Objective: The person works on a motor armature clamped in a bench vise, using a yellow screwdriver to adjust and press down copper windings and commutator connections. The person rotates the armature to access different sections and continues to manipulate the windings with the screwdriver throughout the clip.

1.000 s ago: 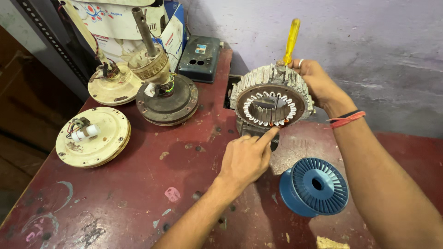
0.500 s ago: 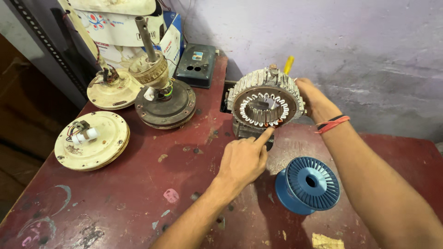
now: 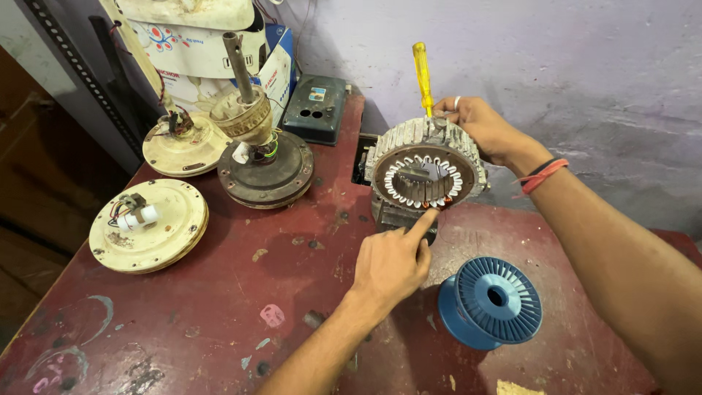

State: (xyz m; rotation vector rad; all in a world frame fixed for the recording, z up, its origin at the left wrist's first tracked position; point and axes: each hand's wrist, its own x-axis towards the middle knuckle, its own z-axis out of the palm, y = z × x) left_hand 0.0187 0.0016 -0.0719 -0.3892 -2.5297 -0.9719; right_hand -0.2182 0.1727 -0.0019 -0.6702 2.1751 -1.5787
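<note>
A round metal fan stator (image 3: pixel 426 170) with copper windings inside its slots stands on edge on the dark red table (image 3: pixel 219 307). My left hand (image 3: pixel 391 263) points its index finger up against the stator's lower rim. My right hand (image 3: pixel 479 126) grips the stator's top right edge. It also holds a yellow-handled screwdriver (image 3: pixel 422 73) that sticks upward behind the stator. A red and a black band sit on my right wrist.
A blue plastic spool (image 3: pixel 491 311) lies near my right forearm. To the left are a dark fan motor with shaft (image 3: pixel 265 164), two cream fan covers (image 3: pixel 150 224) (image 3: pixel 183 143), a grey metal box (image 3: pixel 316 108) and a cardboard box (image 3: pixel 219 44) by the wall.
The view shifted slightly and the screwdriver now stands more upright behind the stator. Both hands stay on the stator, my left finger still at its lower rim.
</note>
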